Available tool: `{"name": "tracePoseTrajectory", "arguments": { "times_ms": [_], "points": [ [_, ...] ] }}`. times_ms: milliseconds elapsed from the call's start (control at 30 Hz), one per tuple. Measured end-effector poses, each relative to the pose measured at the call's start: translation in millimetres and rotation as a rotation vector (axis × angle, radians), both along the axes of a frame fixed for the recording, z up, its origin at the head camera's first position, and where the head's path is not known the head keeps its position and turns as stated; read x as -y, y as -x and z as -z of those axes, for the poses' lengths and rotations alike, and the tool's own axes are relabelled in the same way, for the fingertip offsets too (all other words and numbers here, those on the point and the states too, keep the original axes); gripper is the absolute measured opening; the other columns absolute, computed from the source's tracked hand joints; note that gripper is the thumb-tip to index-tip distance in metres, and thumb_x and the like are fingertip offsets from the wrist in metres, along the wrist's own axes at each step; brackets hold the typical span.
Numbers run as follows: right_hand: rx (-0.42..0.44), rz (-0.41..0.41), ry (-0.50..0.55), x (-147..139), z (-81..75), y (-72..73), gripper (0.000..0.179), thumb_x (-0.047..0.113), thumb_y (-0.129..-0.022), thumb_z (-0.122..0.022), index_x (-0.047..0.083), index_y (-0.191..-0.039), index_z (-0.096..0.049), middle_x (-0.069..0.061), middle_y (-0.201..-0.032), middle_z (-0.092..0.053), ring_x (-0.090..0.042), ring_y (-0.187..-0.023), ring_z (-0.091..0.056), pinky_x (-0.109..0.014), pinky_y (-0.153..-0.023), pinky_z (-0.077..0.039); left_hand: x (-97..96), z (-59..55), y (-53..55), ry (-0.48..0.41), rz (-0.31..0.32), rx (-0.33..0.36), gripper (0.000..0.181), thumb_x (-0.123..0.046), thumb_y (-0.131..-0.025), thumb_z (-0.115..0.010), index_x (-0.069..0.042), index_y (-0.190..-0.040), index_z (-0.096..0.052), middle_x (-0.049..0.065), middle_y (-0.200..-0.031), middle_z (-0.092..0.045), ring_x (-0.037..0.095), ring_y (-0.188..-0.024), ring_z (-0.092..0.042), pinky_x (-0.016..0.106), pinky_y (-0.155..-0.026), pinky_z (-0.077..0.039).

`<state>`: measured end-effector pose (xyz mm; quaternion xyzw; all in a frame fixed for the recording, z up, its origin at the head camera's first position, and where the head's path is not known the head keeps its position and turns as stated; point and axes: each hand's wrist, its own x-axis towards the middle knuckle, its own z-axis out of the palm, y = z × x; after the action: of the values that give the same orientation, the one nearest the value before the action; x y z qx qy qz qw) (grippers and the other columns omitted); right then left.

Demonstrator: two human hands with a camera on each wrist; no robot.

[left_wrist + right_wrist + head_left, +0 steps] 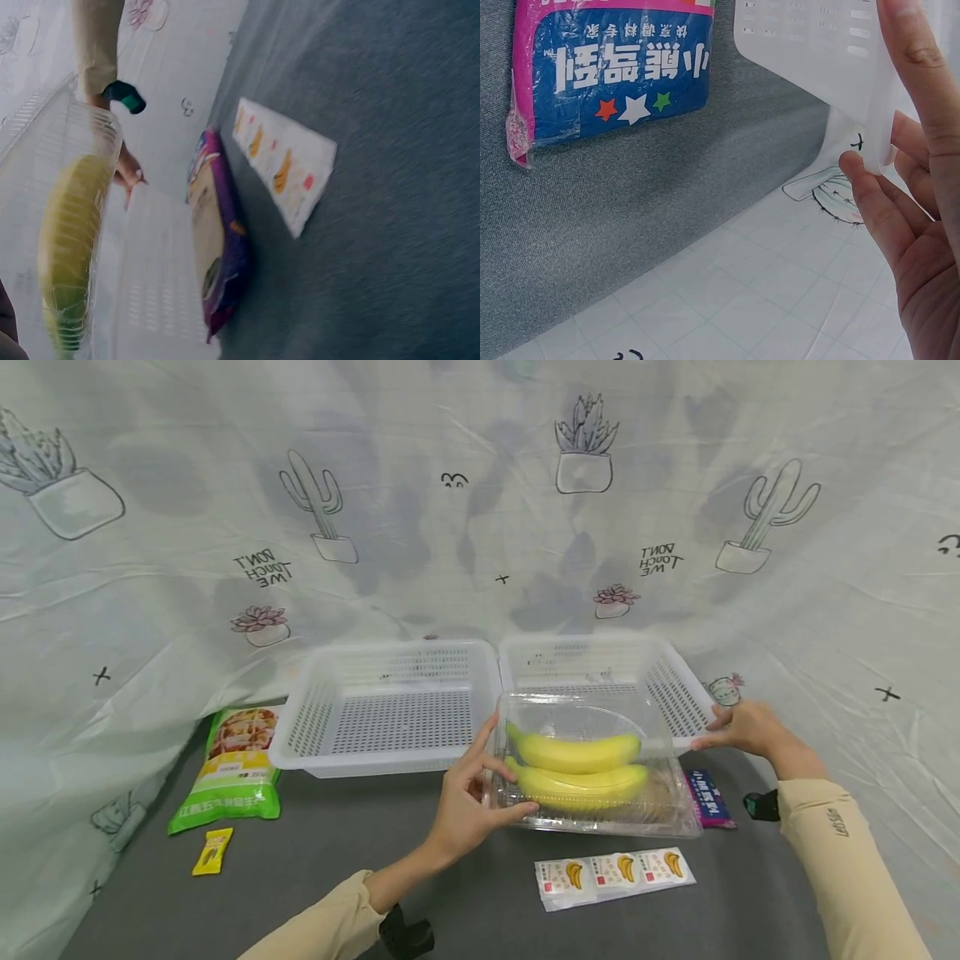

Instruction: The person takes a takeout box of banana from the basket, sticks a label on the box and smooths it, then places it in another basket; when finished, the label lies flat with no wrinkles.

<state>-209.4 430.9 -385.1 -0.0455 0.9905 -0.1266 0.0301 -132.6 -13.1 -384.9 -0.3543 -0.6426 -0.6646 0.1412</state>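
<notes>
While your left hand [467, 797] grips the clear container [540, 714] by its left edge, your right hand [753, 737] pinches the right basket [678, 689] at its right rim. Grey tabletop [315, 860] stretches between your left sleeve [330, 918] and one small yellow packet [213, 852]. Counted: two bananas [577, 753] inside the container, overlapping the right basket's near edge in head view; two baskets; one strip [615, 877], three labels; one blue packet [708, 797], near right; one green bag [236, 768], left.
</notes>
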Motion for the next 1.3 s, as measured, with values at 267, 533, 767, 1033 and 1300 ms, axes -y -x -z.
{"name": "tracePoseTrajectory", "arguments": {
  "times_ms": [267, 533, 767, 1033, 1300],
  "points": [
    [0.002, -0.006, 0.004, 0, 0.0, -1.3, 0.070, 0.050, -0.068, -0.082, -0.013, -0.096, -0.070, -0.039, -0.119, -0.050, -0.017, -0.055, -0.037, -0.027, -0.049, -0.031, 10.7, 13.1, -16.7, -0.006, -0.008, 0.004, 0.033, 0.013, -0.063, -0.082, 0.000, -0.083, -0.058, 0.038, -0.145, -0.026, 0.017, -0.037, -0.039, 0.019, -0.034, -0.036],
    [0.031, 0.019, -0.010, 1, -3.0, -0.7, 0.073, 0.053, -0.068, -0.081, -0.013, -0.097, -0.069, -0.042, -0.115, -0.049, -0.016, -0.053, -0.030, -0.027, -0.048, -0.028, 24.5, 33.2, -32.5, -0.003, -0.008, 0.035, 0.036, 0.013, -0.062, -0.083, -0.002, -0.083, -0.057, 0.036, -0.148, -0.024, 0.015, -0.038, -0.038, 0.015, -0.034, -0.036],
    [0.025, 0.033, -0.011, 2, -2.2, -1.3, 0.076, 0.054, -0.067, -0.081, -0.014, -0.098, -0.068, -0.041, -0.112, -0.054, -0.016, -0.054, -0.031, -0.027, -0.049, -0.028, 41.1, 60.0, -47.0, -0.017, -0.033, 0.055, 0.039, 0.012, -0.061, -0.084, -0.002, -0.084, -0.057, 0.033, -0.150, -0.022, 0.013, -0.036, -0.033, 0.013, -0.032, -0.034],
    [0.038, 0.059, 0.005, 1, -2.9, -0.9, 0.078, 0.054, -0.067, -0.081, -0.015, -0.099, -0.067, -0.042, -0.119, -0.045, -0.018, -0.057, -0.037, -0.028, -0.049, -0.030, 63.9, 75.3, -61.8, -0.008, -0.065, 0.082, 0.041, 0.012, -0.059, -0.084, -0.002, -0.086, -0.057, 0.034, -0.150, -0.021, 0.013, -0.047, -0.027, 0.018, -0.034, -0.030],
    [0.037, 0.057, 0.005, 2, -0.5, -0.2, 0.080, 0.056, -0.066, -0.081, -0.016, -0.098, -0.068, -0.043, -0.115, -0.051, -0.019, -0.058, -0.041, -0.029, -0.049, -0.032, 94.4, 81.4, -66.3, -0.006, -0.055, 0.122, 0.042, 0.015, -0.060, -0.083, -0.002, -0.089, -0.058, 0.029, -0.153, -0.020, -0.004, -0.071, -0.044, 0.024, -0.039, -0.033]
  ]
}}
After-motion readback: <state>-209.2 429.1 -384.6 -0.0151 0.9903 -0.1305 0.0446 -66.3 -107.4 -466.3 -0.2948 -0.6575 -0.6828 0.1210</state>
